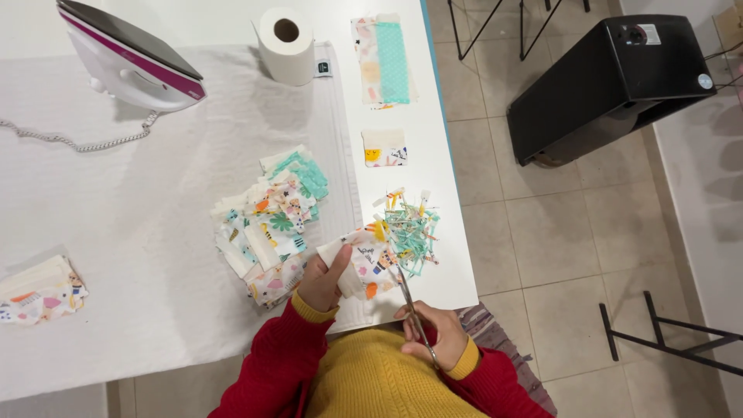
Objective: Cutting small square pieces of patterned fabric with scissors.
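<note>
A small patterned fabric piece (pixel 362 259), white with bright printed shapes, sits at the near edge of the white table (pixel 433 139), pinched in my left hand (pixel 321 282). I see the thumb and fingers of that hand closed on its left side, lifting it slightly off the surface. My right hand (pixel 428 331) grips a pair of scissors (pixel 408 306), fingers curled through the handles; the blades point up and away from me and meet the lower right edge of the fabric piece. I cannot tell how far the blades are parted.

Just beyond the blades lies a heap of trimmings (pixel 410 228), thin teal, white and orange strips, close to the table's right edge. To the left of my left hand a stack of printed fabric pieces (pixel 271 220) fans out over a white cloth (pixel 139 232) that covers most of the table. A steam iron (pixel 128 54), white with a magenta band, rests at the far left, its braided cord (pixel 77 141) trailing over the cloth. A paper roll (pixel 286 45) stands upright at the far edge of the cloth. A long fabric strip with a teal panel (pixel 383 60) and a small folded square (pixel 385 147) lie on the bare table past the trimmings. Another small fabric pile (pixel 39 290) sits at the far left, well apart.
</note>
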